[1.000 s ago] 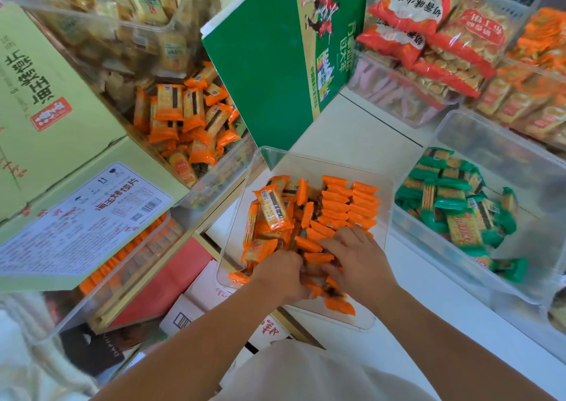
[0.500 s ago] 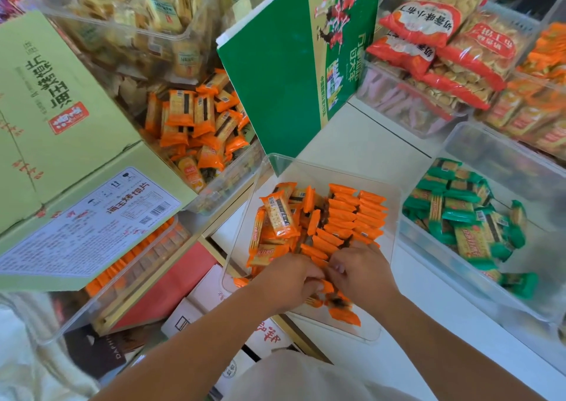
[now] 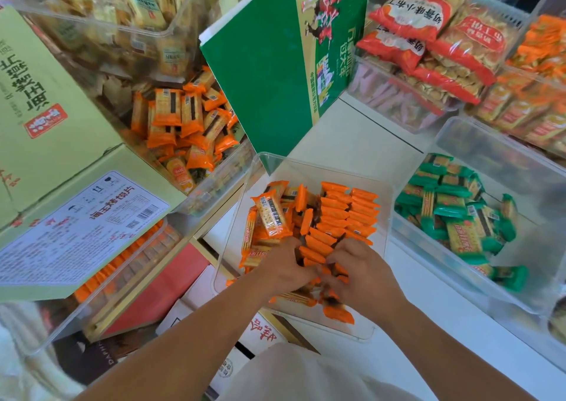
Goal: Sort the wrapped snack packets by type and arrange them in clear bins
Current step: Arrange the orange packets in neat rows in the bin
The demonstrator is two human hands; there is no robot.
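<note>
Your left hand and right hand sit close together at the near end of the clear bin on the tabletop; both sets of fingers curl down around orange cracker packets; more of these stand in rows beyond; green packets lie in the neighbouring bin on your right.

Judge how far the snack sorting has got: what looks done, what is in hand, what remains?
Done: green packets sit apart in the right-hand bin, and neat rows of orange packets fill the right of the middle bin. In hand: the left hand and right hand grip packets at the rows' near end. Left: the loose packets heaped on that bin's left side look unarranged.
</note>
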